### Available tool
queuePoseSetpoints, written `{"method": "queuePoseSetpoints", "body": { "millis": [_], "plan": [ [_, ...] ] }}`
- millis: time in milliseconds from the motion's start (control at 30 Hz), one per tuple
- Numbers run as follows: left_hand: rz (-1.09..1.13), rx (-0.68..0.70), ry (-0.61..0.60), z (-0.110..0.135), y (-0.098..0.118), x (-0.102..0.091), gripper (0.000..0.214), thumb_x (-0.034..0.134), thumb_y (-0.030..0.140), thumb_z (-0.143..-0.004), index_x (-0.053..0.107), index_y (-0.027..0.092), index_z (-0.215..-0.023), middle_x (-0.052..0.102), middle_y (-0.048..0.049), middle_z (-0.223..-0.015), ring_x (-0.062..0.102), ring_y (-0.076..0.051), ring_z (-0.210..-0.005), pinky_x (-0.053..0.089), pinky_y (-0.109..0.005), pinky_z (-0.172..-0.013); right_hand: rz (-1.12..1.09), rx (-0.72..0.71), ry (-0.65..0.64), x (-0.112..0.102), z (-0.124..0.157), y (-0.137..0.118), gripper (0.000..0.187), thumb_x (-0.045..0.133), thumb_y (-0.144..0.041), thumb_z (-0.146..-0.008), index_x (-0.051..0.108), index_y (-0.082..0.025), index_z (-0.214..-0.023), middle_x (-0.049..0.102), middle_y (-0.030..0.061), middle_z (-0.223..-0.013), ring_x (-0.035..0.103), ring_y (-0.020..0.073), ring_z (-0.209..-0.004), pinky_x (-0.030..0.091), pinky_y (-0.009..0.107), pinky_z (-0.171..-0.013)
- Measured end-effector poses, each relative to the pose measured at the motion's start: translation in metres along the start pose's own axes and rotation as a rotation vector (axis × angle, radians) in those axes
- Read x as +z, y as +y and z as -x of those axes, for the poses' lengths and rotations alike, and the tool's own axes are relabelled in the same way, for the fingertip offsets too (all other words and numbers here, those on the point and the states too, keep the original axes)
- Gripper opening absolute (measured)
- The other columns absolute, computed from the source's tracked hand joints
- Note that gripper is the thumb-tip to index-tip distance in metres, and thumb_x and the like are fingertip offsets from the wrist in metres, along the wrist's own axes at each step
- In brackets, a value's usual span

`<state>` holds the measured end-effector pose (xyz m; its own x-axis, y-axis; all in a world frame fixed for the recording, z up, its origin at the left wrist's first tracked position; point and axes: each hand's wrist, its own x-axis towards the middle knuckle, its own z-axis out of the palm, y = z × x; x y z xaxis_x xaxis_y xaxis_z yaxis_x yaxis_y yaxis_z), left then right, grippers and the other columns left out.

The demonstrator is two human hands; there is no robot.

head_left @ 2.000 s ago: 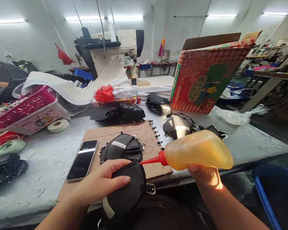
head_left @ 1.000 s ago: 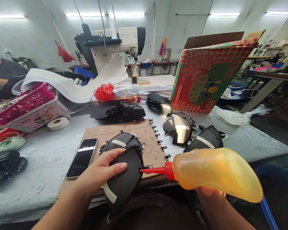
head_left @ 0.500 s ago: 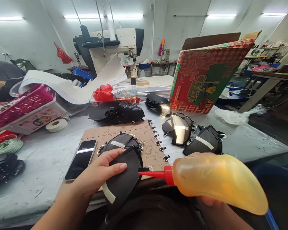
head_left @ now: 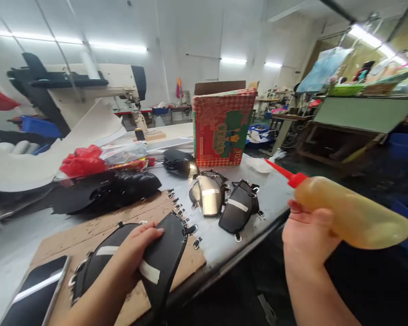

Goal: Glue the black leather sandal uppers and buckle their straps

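Observation:
My left hand grips a curved black leather-like panel by its edge, thumb on top. The panel carries a strip of pale tape, and a small strap with a metal ring sticks out from its right edge. Beneath my left forearm lies another black piece with rings, partly covered. My right hand is wrapped round a soft glue bottle of yellowish liquid, its red nozzle pointing up and left, apart from the panel. Several small buckled straps line the right edge of the brown cardboard.
Finished-looking black pieces and a shiny gold-toned one lie on the table's right part. A red printed carton stands behind them. A phone lies at front left. A sewing machine rises at the back left.
My right hand has drawn the bottle away from the panel's edge, up and to the right, tilting its nozzle upward. My left hand still holds the panel. The view has swung right.

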<state>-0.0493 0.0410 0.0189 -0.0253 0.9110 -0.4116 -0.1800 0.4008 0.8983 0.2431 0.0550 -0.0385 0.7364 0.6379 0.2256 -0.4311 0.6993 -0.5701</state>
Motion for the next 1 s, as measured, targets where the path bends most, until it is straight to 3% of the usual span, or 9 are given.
{"method": "queuePoseSetpoints", "body": {
  "millis": [67,167,300,433,533,700,833,933,1000],
  "plan": [
    [0.05,-0.045,-0.017,-0.011,-0.003,0.01,0.01,0.06,0.019,-0.057,0.058,0.017,-0.066,0.057,0.0016,-0.047,0.051,-0.012,-0.037,0.038,-0.018,-0.034,-0.087,-0.073,0.231,-0.005,-0.02,-0.018,0.021,0.053,-0.039,-0.086,0.056,-0.019,-0.093,0.058,-0.0041,-0.071,0.056,0.0076,-0.057,0.051,0.016,-0.051],
    [0.099,-0.05,-0.025,-0.022,-0.003,0.033,0.015,0.057,0.017,-0.056,0.057,0.016,-0.07,0.055,0.0033,-0.049,0.049,-0.011,-0.039,0.037,-0.018,-0.036,-0.214,0.16,0.466,-0.023,-0.041,-0.039,0.041,0.035,-0.047,-0.092,0.055,-0.012,-0.085,0.058,0.0009,-0.066,0.049,0.0052,-0.042,0.044,0.012,-0.035],
    [0.083,0.027,-0.17,-0.035,0.003,0.082,0.015,0.062,0.019,-0.061,0.055,0.016,-0.074,0.055,0.0039,-0.053,0.049,-0.009,-0.043,0.036,-0.017,-0.04,-0.309,0.351,0.621,-0.049,-0.05,-0.05,0.051,0.029,-0.054,-0.09,0.052,-0.009,-0.09,0.055,0.0022,-0.068,0.045,0.0022,-0.036,0.038,0.009,-0.028],
    [0.13,0.072,-0.307,-0.055,0.006,0.131,0.017,0.066,0.016,-0.062,0.051,0.017,-0.07,0.051,0.0055,-0.052,0.049,-0.008,-0.044,0.036,-0.017,-0.042,-0.316,0.346,0.602,-0.059,-0.055,-0.049,0.052,0.029,-0.056,-0.089,0.051,-0.009,-0.091,0.055,0.0021,-0.068,0.044,0.0021,-0.035,0.038,0.01,-0.029],
    [0.143,0.078,-0.356,-0.069,0.006,0.157,0.017,0.065,0.015,-0.065,0.049,0.018,-0.07,0.057,0.003,-0.059,0.055,-0.01,-0.049,0.044,-0.02,-0.049,-0.32,0.344,0.567,-0.061,-0.059,-0.049,0.051,0.029,-0.056,-0.089,0.051,-0.01,-0.09,0.056,0.0017,-0.068,0.044,0.0018,-0.035,0.038,0.009,-0.029],
    [0.143,0.082,-0.368,-0.087,0.011,0.189,0.012,0.055,0.011,-0.074,0.046,0.019,-0.072,0.058,0.0006,-0.06,0.057,-0.011,-0.046,0.046,-0.022,-0.047,-0.336,0.345,0.587,-0.068,-0.063,-0.051,0.049,0.032,-0.055,-0.088,0.052,-0.01,-0.092,0.056,0.0021,-0.068,0.043,0.0027,-0.036,0.038,0.011,-0.029],
    [0.161,0.13,-0.338,-0.1,0.029,0.218,0.018,0.05,0.006,-0.077,0.042,0.019,-0.068,0.058,0.0009,-0.057,0.057,-0.01,-0.045,0.046,-0.02,-0.045,-0.341,0.326,0.61,-0.076,-0.067,-0.055,0.048,0.033,-0.054,-0.088,0.051,-0.01,-0.095,0.057,0.0021,-0.069,0.043,0.0025,-0.035,0.038,0.011,-0.028],
    [0.178,0.193,-0.312,-0.108,0.055,0.219,0.018,0.049,0.004,-0.078,0.047,0.016,-0.065,0.054,0.0025,-0.051,0.052,-0.008,-0.039,0.041,-0.016,-0.039,-0.371,0.301,0.638,-0.086,-0.07,-0.06,0.053,0.029,-0.054,-0.089,0.05,-0.007,-0.099,0.057,0.0033,-0.068,0.044,0.0037,-0.035,0.04,0.013,-0.025],
    [0.188,0.252,-0.25,-0.114,0.077,0.203,0.016,0.05,0.005,-0.079,0.052,0.015,-0.066,0.051,0.0039,-0.047,0.049,-0.007,-0.036,0.038,-0.014,-0.036,-0.378,0.271,0.638,-0.095,-0.069,-0.063,0.054,0.024,-0.053,-0.09,0.051,-0.007,-0.103,0.056,0.0035,-0.065,0.044,0.0055,-0.034,0.042,0.015,-0.023]
  ]
}}
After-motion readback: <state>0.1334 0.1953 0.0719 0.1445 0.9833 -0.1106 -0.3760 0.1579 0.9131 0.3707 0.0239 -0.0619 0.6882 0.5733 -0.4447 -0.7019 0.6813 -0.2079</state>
